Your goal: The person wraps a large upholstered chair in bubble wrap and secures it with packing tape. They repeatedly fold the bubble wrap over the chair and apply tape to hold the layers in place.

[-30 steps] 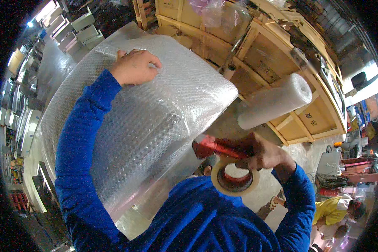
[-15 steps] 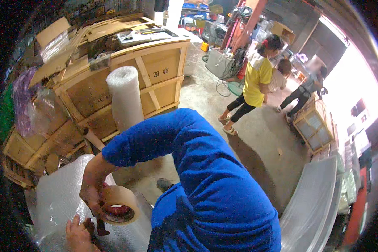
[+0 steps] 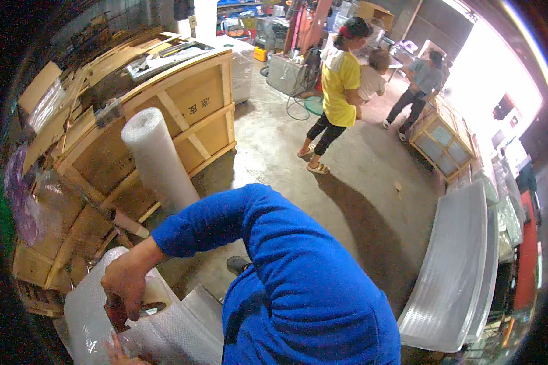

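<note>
My right hand, at the end of a bent blue sleeve, is closed on a wide roll of packing tape. A dark reddish piece shows under its fingers; I cannot tell whether it belongs to a dispenser. Below, at the lower edge, my left hand rests with fingers stretched out on a bubble-wrapped object. Most of that hand is cut off by the picture's edge. The tape roll is right over the wrap, near the left fingertips. What lies inside the wrap is hidden.
A tall bubble wrap roll leans by a large wooden crate with cardboard on top. People, one in a yellow shirt, stand further off near a smaller crate. Wrapped panels lean at the right.
My right hand has turned over and moved slightly with the tape roll, which shows less of its face. My left hand has shifted lower. The view has swung, and the yellow-shirted person appears further left.
</note>
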`<state>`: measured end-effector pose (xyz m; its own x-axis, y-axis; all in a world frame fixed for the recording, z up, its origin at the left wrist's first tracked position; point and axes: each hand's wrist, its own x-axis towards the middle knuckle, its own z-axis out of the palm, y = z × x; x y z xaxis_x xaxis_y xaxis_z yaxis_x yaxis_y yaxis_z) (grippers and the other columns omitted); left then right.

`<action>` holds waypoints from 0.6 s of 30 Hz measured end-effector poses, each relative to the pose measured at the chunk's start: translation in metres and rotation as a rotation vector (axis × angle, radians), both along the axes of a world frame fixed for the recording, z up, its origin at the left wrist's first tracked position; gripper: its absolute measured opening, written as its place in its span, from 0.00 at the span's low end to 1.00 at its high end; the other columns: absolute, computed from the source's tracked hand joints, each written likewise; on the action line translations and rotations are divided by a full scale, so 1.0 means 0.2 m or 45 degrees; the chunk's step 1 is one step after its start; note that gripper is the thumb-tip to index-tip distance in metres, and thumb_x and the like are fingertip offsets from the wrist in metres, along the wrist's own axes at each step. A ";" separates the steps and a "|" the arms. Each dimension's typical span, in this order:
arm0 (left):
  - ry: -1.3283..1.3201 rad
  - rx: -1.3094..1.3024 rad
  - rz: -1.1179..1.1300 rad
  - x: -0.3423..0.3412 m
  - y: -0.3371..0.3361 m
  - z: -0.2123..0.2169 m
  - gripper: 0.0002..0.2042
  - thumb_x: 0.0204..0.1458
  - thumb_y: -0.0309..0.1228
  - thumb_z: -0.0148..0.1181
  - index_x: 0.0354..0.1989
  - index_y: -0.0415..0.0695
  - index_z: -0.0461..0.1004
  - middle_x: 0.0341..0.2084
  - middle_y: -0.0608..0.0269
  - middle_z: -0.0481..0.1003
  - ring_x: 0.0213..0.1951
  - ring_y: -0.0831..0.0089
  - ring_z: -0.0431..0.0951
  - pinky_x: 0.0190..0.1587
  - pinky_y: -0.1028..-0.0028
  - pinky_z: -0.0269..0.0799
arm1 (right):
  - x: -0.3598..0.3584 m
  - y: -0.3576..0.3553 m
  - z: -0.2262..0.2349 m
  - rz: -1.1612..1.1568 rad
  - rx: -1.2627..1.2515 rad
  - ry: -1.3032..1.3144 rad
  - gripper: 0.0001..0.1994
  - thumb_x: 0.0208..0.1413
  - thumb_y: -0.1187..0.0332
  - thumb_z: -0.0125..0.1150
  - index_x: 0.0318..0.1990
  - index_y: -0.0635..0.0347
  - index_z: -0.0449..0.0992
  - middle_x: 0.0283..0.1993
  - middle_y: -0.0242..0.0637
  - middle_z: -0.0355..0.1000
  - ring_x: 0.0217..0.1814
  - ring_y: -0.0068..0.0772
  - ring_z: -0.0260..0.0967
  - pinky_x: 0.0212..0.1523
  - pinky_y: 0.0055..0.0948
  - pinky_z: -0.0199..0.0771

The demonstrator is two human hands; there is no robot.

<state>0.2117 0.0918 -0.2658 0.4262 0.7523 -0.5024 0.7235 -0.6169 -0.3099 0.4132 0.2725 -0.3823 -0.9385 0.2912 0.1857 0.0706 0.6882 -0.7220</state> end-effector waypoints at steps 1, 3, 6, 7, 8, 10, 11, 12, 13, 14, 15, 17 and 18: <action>-0.033 -0.007 -0.040 -0.01 0.01 0.00 0.17 0.43 0.45 0.69 0.34 0.44 0.86 0.44 0.47 0.82 0.65 0.48 0.67 0.74 0.50 0.50 | 0.07 -0.06 0.05 -0.153 0.021 0.082 0.21 0.40 0.50 0.75 0.36 0.56 0.85 0.36 0.44 0.82 0.37 0.47 0.80 0.39 0.44 0.79; -0.403 0.082 -0.003 -0.05 0.04 -0.02 0.15 0.49 0.42 0.67 0.32 0.41 0.84 0.32 0.48 0.81 0.48 0.50 0.77 0.67 0.54 0.62 | 0.19 -0.18 0.11 -0.354 0.268 -0.041 0.23 0.34 0.51 0.77 0.39 0.53 0.84 0.31 0.44 0.81 0.33 0.53 0.79 0.37 0.46 0.78; -0.816 0.160 0.501 -0.16 0.02 -0.04 0.14 0.58 0.39 0.62 0.33 0.38 0.81 0.31 0.50 0.80 0.42 0.56 0.79 0.60 0.58 0.70 | 0.29 -0.34 0.14 -0.284 0.117 0.137 0.31 0.31 0.55 0.76 0.50 0.52 0.80 0.30 0.45 0.79 0.34 0.55 0.78 0.37 0.49 0.77; -0.993 0.251 0.696 -0.19 -0.01 -0.06 0.14 0.61 0.38 0.60 0.36 0.38 0.80 0.33 0.50 0.80 0.43 0.58 0.78 0.58 0.60 0.71 | 0.30 -0.38 0.15 -0.300 0.054 0.171 0.34 0.30 0.55 0.76 0.53 0.52 0.79 0.31 0.46 0.79 0.33 0.56 0.77 0.37 0.50 0.77; -1.177 0.343 0.870 -0.22 -0.02 -0.07 0.14 0.64 0.38 0.57 0.39 0.38 0.79 0.35 0.50 0.80 0.43 0.60 0.78 0.55 0.61 0.72 | 0.31 -0.40 0.15 -0.362 0.007 0.094 0.38 0.29 0.56 0.75 0.57 0.52 0.78 0.32 0.48 0.78 0.33 0.58 0.76 0.36 0.50 0.77; -2.015 0.011 1.333 -0.24 -0.03 -0.12 0.15 0.66 0.38 0.54 0.50 0.38 0.75 0.44 0.50 0.78 0.47 0.61 0.77 0.55 0.61 0.72 | 0.29 -0.44 0.16 -0.327 0.164 0.382 0.43 0.29 0.57 0.74 0.62 0.51 0.73 0.34 0.50 0.76 0.31 0.61 0.74 0.36 0.50 0.76; -2.408 -0.218 1.528 -0.23 -0.01 -0.13 0.17 0.68 0.38 0.53 0.55 0.38 0.73 0.49 0.49 0.77 0.49 0.62 0.76 0.55 0.61 0.72 | 0.28 -0.46 0.16 -0.332 0.248 0.472 0.46 0.28 0.57 0.74 0.65 0.50 0.71 0.35 0.51 0.76 0.31 0.62 0.73 0.36 0.50 0.76; -2.126 -0.573 1.429 -0.23 0.02 -0.13 0.27 0.69 0.41 0.50 0.72 0.41 0.57 0.62 0.53 0.69 0.56 0.56 0.74 0.58 0.61 0.70 | 0.25 -0.47 0.16 -0.290 0.228 0.626 0.49 0.28 0.57 0.74 0.69 0.49 0.67 0.35 0.53 0.72 0.28 0.63 0.71 0.33 0.52 0.74; -2.154 -0.596 1.422 -0.21 0.05 -0.13 0.28 0.69 0.42 0.50 0.72 0.41 0.56 0.62 0.54 0.69 0.56 0.56 0.73 0.59 0.60 0.69 | 0.23 -0.47 0.17 -0.316 0.284 0.599 0.49 0.28 0.57 0.74 0.68 0.49 0.68 0.35 0.53 0.72 0.28 0.62 0.72 0.32 0.51 0.74; -2.188 -0.609 1.422 -0.20 0.09 -0.12 0.28 0.69 0.43 0.50 0.72 0.42 0.56 0.62 0.54 0.69 0.56 0.57 0.73 0.60 0.59 0.68 | 0.20 -0.48 0.18 -0.296 0.324 0.566 0.49 0.28 0.57 0.74 0.68 0.50 0.68 0.35 0.53 0.72 0.28 0.62 0.72 0.31 0.51 0.74; -2.229 -0.608 1.437 -0.18 0.10 -0.11 0.29 0.69 0.44 0.50 0.73 0.42 0.56 0.63 0.54 0.69 0.56 0.57 0.73 0.61 0.59 0.68 | 0.18 -0.48 0.19 -0.255 0.384 0.623 0.49 0.28 0.57 0.74 0.68 0.50 0.68 0.35 0.53 0.72 0.28 0.61 0.72 0.30 0.51 0.73; -2.330 -0.580 1.506 -0.15 0.10 -0.09 0.30 0.69 0.46 0.50 0.73 0.42 0.55 0.64 0.54 0.68 0.56 0.57 0.73 0.63 0.57 0.66 | 0.15 -0.49 0.21 -0.313 0.398 0.510 0.49 0.28 0.56 0.75 0.68 0.49 0.68 0.35 0.54 0.72 0.29 0.60 0.73 0.28 0.50 0.73; -2.387 -0.546 1.569 -0.14 0.08 -0.09 0.31 0.69 0.47 0.50 0.74 0.42 0.55 0.64 0.54 0.68 0.57 0.57 0.73 0.64 0.57 0.65 | 0.16 -0.49 0.22 -0.317 0.400 0.474 0.49 0.29 0.56 0.75 0.68 0.49 0.68 0.37 0.54 0.73 0.30 0.60 0.74 0.29 0.50 0.74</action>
<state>0.1846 0.1081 -0.2837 0.0267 0.9254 -0.3780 -0.0923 0.3788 0.9209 0.4442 0.1736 -0.3385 -0.7027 0.3729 0.6059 0.0380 0.8701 -0.4914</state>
